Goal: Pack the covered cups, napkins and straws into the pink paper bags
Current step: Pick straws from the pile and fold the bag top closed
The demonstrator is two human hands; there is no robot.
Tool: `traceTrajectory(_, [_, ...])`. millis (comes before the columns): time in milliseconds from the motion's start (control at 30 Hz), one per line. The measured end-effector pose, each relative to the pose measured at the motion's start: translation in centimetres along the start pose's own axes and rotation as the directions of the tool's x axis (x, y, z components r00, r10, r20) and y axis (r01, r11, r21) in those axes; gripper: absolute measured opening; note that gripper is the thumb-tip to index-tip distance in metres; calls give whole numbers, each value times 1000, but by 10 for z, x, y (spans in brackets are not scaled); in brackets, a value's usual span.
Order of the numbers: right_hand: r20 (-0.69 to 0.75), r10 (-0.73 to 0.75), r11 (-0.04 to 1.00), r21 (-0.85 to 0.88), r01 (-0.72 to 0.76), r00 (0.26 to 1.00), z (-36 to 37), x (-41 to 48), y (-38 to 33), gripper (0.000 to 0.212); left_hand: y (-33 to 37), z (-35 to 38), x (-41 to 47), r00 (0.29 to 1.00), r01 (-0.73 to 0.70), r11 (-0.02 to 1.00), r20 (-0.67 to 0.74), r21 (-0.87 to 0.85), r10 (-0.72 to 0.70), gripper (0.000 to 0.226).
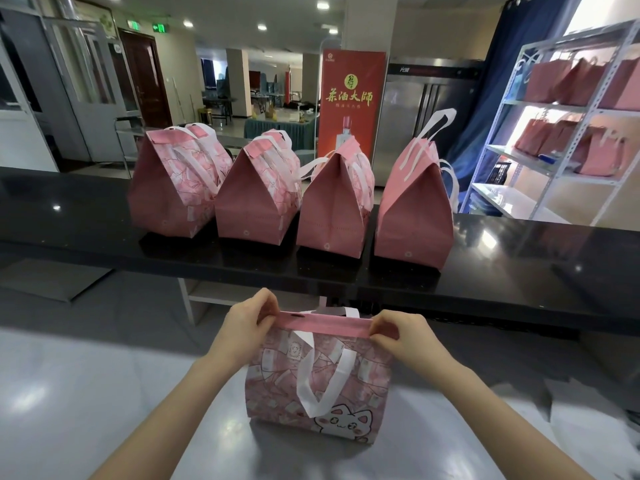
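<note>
A pink paper bag (318, 386) with a cat print and white handles stands on the grey steel table (104, 393) in front of me. Its top edge is folded over into a flat pink strip. My left hand (247, 318) pinches the left end of that strip. My right hand (394, 329) pinches the right end. What the bag holds is hidden. No cups, napkins or straws are in view.
Several closed pink bags (256, 192) stand in a row on the raised black counter (519, 271) behind the table. A metal shelf rack (571, 133) with more pink bags is at the right. A red banner (349, 98) stands behind the counter.
</note>
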State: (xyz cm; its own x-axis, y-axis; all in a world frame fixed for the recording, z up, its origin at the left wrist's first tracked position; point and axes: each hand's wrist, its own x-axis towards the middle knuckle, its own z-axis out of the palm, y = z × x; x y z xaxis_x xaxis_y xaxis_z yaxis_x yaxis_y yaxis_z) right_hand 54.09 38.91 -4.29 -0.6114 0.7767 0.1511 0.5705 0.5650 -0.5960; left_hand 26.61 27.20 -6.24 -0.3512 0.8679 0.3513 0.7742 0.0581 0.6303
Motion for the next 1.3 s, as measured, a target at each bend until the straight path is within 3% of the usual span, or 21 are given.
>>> traceTrajectory(200, [-84,90,993,-64,-95,992,0,4,-10,32,10,12,3,988,-156,948,58,276,145,20])
traceTrajectory(367, [-107,7,975,-218,-31,994,3,13,-14,22,14,17,8,984,-178,944,79,279,162,13])
traceTrajectory(500, [7,-31,931,-364,31,1000,-1,19,-21,26,18,20,3,988,-154,936,63,318,141,12])
traceTrajectory(600, [88,-49,939,-336,76,995,1,21,-33,25,20,19,0,983,-183,924,67,336,171,9])
traceTrajectory(767, [101,-28,950,-307,58,994,9,27,-50,14,36,26,5,964,-264,891,114,369,239,12])
traceTrajectory(1000, [98,-34,946,-318,64,995,12,29,-49,16,35,35,7,963,-268,897,93,351,252,11])
traceTrajectory(1167, [150,-107,943,-299,148,983,20,33,-60,15,32,30,8,956,-290,893,62,343,287,14])
traceTrajectory(1300, [83,-139,921,-356,160,987,25,36,-53,19,15,12,7,971,-237,919,67,316,228,19])
